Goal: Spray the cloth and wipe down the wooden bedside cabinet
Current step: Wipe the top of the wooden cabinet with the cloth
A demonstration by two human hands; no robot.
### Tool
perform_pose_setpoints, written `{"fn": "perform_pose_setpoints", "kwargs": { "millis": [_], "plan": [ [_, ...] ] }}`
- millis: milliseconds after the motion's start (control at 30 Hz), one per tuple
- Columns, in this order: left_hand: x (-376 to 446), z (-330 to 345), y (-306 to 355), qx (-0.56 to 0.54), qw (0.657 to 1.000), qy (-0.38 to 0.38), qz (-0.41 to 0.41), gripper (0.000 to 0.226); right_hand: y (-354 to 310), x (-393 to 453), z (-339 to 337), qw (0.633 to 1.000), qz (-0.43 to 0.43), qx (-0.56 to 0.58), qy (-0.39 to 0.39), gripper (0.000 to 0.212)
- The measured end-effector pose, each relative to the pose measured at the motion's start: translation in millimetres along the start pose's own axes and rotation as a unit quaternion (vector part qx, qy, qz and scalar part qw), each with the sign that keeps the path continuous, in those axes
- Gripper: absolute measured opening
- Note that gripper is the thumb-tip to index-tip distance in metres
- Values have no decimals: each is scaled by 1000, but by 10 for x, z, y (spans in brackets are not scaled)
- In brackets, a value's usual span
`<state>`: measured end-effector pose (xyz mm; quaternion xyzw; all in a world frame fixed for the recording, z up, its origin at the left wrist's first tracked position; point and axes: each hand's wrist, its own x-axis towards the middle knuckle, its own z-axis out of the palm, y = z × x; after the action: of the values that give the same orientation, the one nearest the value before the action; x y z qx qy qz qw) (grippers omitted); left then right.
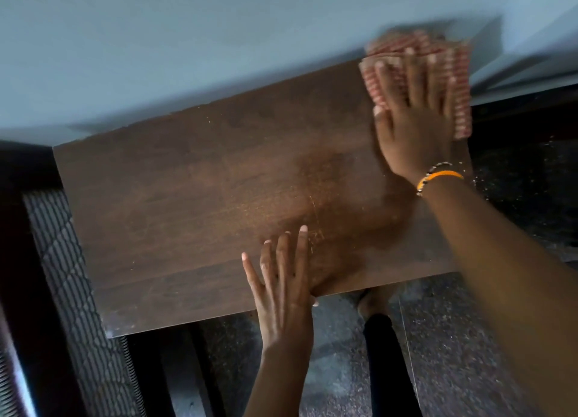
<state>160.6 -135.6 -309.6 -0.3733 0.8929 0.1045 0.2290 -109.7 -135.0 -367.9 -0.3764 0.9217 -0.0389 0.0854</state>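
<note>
Overhead, looking down:
Cabinet top: the wooden bedside cabinet (pixel 194 197) is dark brown with visible grain, pale specks and fine scratches near its middle; its far edge meets a grey-blue wall (pixel 156 41).
Cloth: a red-and-white patterned cloth (pixel 416 63), blurred, lies on the far right corner of the top.
Right hand: the right hand (pixel 413 125) presses flat on the cloth, fingers spread and extended, not gripping; an orange band and a beaded bracelet (pixel 439 177) circle the wrist.
Left hand: the left hand (pixel 284 288) lies flat on the near edge, fingers loose and straight, holding nothing.
Surroundings: a quilted mattress edge (pixel 62 260) at left, speckled dark floor (pixel 453 338) near.
Long axis: the top runs left to right, tilted slightly.
</note>
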Motion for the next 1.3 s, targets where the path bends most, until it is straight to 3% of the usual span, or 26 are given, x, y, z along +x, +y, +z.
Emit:
{"fn": "perform_pose_setpoints", "kwargs": {
  "millis": [200, 400, 600, 700, 767, 900, 1000, 1067, 1100, 1133, 1167, 1300],
  "plan": [
    [-13, 48, 29, 24, 999, 25, 8, 129, 257, -388, -17, 1000, 25, -3, -13, 59],
    [-16, 56, 58, 39, 998, 49, 7, 132, 319, -1355, 3, 999, 18, 15, -41, 60],
    [-80, 98, 70, 62, 995, 73, 3, 127, 397, -2381, 37, 990, -24, 141, -1, 48],
    [-101, 126, 71, 61, 994, 85, -6, 123, 314, -2698, -129, 963, 8, 267, -41, 40],
    [-149, 159, 63, 51, 995, 89, -9, 119, 192, -2775, -291, 908, 100, 398, -82, 34],
    [-232, 197, 31, 21, 995, 92, -20, 119, -46, -2544, -608, 728, 277, 621, -84, 31],
    [-287, 202, 13, 19, 995, 93, -24, 119, -33, -2198, -780, 625, 289, 720, -81, 41],
    [-314, 202, 17, 21, 995, 92, -23, 119, 60, -1923, -802, 530, 290, 793, -83, 40],
    [-326, 205, 24, 21, 995, 90, -22, 120, 124, -1796, -753, 506, 303, 804, -72, 38],
    [-332, 210, 36, 21, 996, 89, -21, 120, 189, -1675, -697, 520, 310, 793, -63, 36],
    [-341, 213, 51, 19, 996, 87, -21, 121, 240, -1591, -638, 563, 325, 758, -50, 34],
    [-348, 226, 113, 3, 996, 88, -16, 116, 440, -1630, -486, 775, 377, 507, 31, 34]
  ]
}}
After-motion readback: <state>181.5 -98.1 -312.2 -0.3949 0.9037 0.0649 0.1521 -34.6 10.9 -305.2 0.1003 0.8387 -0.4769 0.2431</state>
